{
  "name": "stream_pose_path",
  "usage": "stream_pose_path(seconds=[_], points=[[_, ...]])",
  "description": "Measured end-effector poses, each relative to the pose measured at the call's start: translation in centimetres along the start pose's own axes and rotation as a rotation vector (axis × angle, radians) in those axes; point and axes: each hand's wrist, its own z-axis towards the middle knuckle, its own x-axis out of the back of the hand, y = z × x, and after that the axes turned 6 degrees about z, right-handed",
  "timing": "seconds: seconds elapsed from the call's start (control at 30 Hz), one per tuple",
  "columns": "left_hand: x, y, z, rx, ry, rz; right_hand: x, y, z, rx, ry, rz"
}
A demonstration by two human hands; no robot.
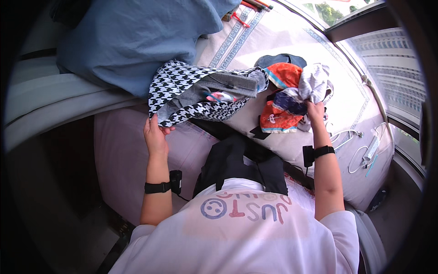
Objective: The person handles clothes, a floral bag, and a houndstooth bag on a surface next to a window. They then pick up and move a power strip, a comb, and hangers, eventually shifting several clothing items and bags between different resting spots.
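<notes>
My left hand (156,132) pinches the near edge of a black-and-white houndstooth fabric bag (174,80), which lies with its mouth wide apart. Inside it are folded grey cloth (232,84) and a small pink-and-white item (221,96). At the right, my right hand (315,110) is closed on light grey cloth (313,82) at the edge of a clothes pile. Orange printed cloth with blue trim (279,118), a dark purple piece (290,101) and a blue-grey cloth (280,60) lie in that pile, beside the bag.
A large blue cloth (137,41) hangs at the upper left. On the pale cover (345,99) to the right lie a white power strip (372,148) and coiled white cables. Windows line the right side. Pencils (261,4) and a red cord (241,20) rest at the top.
</notes>
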Motion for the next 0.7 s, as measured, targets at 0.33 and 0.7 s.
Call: stream_pose_path(seconds=[0.33,0.7], points=[[0.9,-1.9,3.0,-0.031,-0.196,0.189,31.3,-3.8,-9.8,0.07,0.678,-0.66],[0.2,2.2,-0.3,-0.694,0.056,0.642,2.0,-9.6,-0.4,0.481,-0.084,-0.406]])
